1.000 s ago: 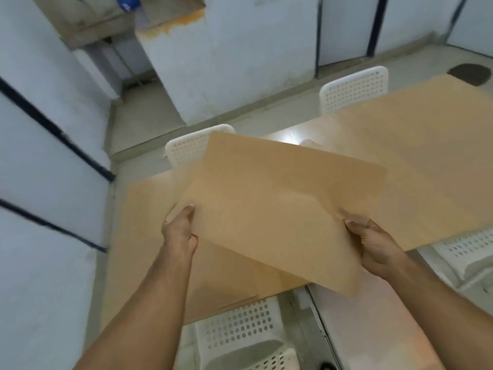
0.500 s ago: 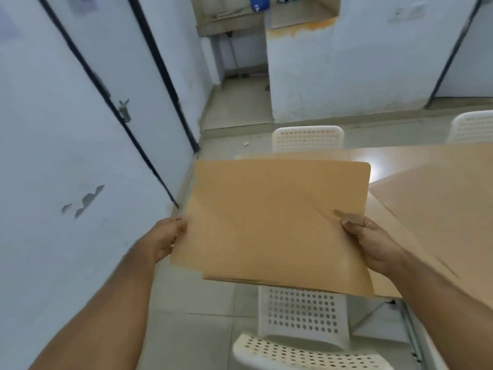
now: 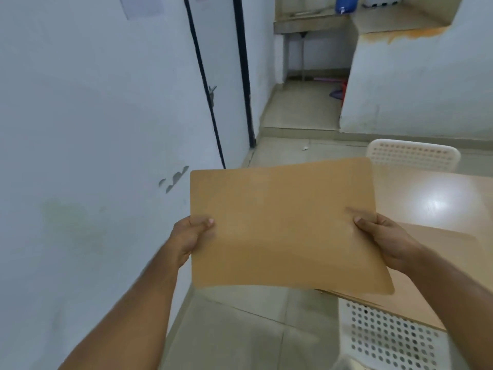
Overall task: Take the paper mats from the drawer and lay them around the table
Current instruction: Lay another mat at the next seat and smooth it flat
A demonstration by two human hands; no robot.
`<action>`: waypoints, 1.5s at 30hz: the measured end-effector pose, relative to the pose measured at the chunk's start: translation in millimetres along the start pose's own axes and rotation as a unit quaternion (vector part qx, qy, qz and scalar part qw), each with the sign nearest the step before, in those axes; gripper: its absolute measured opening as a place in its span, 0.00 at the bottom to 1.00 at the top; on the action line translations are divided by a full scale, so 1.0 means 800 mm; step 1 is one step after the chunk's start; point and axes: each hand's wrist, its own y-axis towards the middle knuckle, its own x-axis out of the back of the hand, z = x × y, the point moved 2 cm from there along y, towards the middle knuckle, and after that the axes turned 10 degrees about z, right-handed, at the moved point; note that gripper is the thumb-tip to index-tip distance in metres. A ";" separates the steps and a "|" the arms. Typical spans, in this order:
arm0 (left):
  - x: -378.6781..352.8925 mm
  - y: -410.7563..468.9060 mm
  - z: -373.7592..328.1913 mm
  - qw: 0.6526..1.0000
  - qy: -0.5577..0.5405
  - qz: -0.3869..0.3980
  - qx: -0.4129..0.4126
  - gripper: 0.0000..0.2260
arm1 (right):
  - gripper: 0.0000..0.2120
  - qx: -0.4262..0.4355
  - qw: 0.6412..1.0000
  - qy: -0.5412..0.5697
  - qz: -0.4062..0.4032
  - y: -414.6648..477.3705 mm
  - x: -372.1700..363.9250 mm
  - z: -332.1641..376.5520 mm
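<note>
White wall (image 3: 88, 129) filling the left. Pale tabletop (image 3: 437, 204) at right, carrying one tan paper mat (image 3: 440, 249) laid flat near its front edge. White perforated chair (image 3: 412, 156) tucked behind the far edge, another chair (image 3: 386, 340) below the near edge. Held up in the air, over the floor beside the tabletop corner: brown paper mats (image 3: 285, 225), rectangular with rounded corners, sagging slightly across the middle, edges of further sheets peeking out beneath at lower right. Left hand (image 3: 190, 236) clamped on the left edge, thumb on top. Right hand (image 3: 386, 237) clamped on the right edge, thumb pressed on top, both forearms stretched forward.
</note>
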 end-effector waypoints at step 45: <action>-0.285 0.928 -0.396 0.932 0.191 0.307 0.005 0.07 | 0.07 0.033 0.915 0.136 -0.378 0.628 0.107 0.238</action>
